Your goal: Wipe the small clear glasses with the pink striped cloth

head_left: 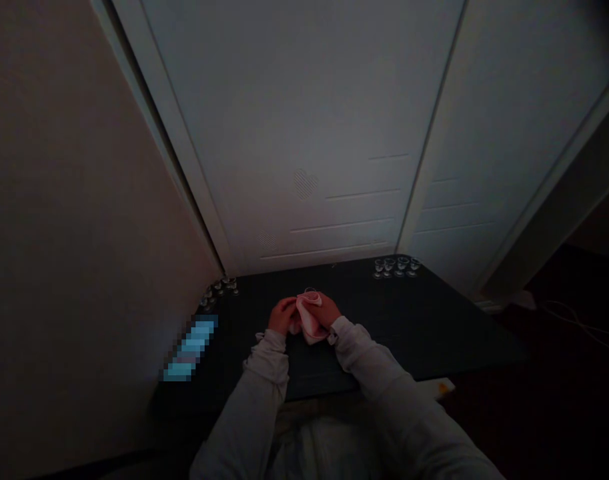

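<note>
A crumpled pink cloth (311, 328) is bunched between my two hands above the dark table. My left hand (282, 316) curls its fingers against the cloth's left side. From the right, my right hand (330, 311) is closed around the cloth, which hangs down below the fingers. At the top of the cloth shows a thin clear rim, apparently of a small glass (310, 290); the rest of it is hidden by cloth and fingers. Whether the left fingers also grip the glass is not visible.
Several small stemmed glasses (396, 267) stand at the table's back right, and several more glasses (218, 287) at the back left. A blurred, lit screen (190, 348) lies by the left edge. White panels (304, 133) rise behind the black table (414, 320); a wall (84, 267) borders its left.
</note>
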{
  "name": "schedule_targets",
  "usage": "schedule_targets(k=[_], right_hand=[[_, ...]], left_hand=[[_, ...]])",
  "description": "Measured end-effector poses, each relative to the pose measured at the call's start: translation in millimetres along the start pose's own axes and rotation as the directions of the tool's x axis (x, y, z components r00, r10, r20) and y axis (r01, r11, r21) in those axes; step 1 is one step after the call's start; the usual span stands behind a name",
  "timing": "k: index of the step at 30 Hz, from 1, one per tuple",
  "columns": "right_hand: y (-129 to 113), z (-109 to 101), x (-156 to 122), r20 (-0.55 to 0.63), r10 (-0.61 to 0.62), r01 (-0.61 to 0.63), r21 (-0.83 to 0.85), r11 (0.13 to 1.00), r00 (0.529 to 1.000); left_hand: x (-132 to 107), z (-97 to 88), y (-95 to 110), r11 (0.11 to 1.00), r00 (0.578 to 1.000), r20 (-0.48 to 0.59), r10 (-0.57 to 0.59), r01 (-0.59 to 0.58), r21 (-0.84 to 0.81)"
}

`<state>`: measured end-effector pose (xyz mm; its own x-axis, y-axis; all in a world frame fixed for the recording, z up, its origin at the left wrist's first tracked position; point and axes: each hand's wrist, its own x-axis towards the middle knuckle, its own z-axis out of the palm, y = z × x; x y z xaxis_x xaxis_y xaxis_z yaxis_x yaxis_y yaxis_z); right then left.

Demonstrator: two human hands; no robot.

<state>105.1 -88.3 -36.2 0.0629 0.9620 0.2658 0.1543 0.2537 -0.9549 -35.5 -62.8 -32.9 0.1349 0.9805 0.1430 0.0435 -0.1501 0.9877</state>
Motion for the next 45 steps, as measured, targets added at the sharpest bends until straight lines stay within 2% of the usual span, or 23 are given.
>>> schedule_targets(k=[2, 4, 9, 12, 17, 21, 32, 35, 39, 42, 45], right_hand=[[1.4, 0.6, -1.0, -0.018, -0.047, 0.044, -0.140, 0.989, 0.999], [-0.4, 0.8, -1.9, 0.000, -0.109, 0.105, -0.285, 0.953, 0.994], [-9.3, 1.2, -3.0, 0.172, -0.169, 0.239, -0.589, 0.772, 0.970], [-9.9, 1.1, -3.4, 0.222, -0.160, 0.269, -0.657, 0.704, 0.962], [-7.2, -0.4, -2.7, 0.207, -0.142, 0.246, -0.675, 0.695, 0.968], [-7.5, -1.1, -1.8, 0.205, -0.158, 0.255, -0.655, 0.711, 0.966], [-10.4, -6.1, -2.9, 0.059, -0.182, 0.191, -0.382, 0.904, 0.981], [-8.1, -7.8, -0.8, -0.029, -0.180, 0.161, -0.335, 0.928, 0.983], [-7.1, -12.0, 1.1, -0.171, -0.222, 0.141, -0.390, 0.910, 0.960], [-10.5, -14.3, -0.3, -0.161, -0.227, 0.138, -0.433, 0.891, 0.961], [-15.2, -13.9, -4.4, -0.103, -0.121, 0.077, -0.359, 0.930, 0.987]], left_hand=[[-0.8, 0.0, 0.7, 0.996, 0.998, -0.042, -0.043, 0.039, -0.079], [-3.1, 1.1, 2.6, 0.994, 0.999, -0.036, -0.030, 0.026, -0.109], [-8.5, 6.7, 6.6, 0.999, 0.999, 0.032, 0.035, -0.035, 0.002], [-9.7, 9.0, 5.9, 0.998, 0.999, 0.036, 0.031, -0.033, 0.058], [-12.5, 11.9, 7.7, 0.996, 0.997, 0.029, 0.066, -0.068, 0.066], [-12.9, 11.1, 12.9, 0.999, 0.999, -0.001, -0.038, 0.038, -0.031], [-3.6, 1.9, 2.5, 0.960, 0.990, -0.041, -0.133, 0.118, -0.252], [-3.6, 2.5, 2.6, 0.940, 0.986, -0.066, -0.150, 0.122, -0.319], [-4.2, 4.4, 1.0, 0.934, 0.989, -0.065, -0.132, 0.102, -0.342], [-3.4, 4.9, -2.4, 0.941, 0.992, -0.016, -0.126, 0.114, -0.319], [-1.8, 4.0, -5.5, 0.938, 0.993, 0.021, -0.114, 0.114, -0.328]])
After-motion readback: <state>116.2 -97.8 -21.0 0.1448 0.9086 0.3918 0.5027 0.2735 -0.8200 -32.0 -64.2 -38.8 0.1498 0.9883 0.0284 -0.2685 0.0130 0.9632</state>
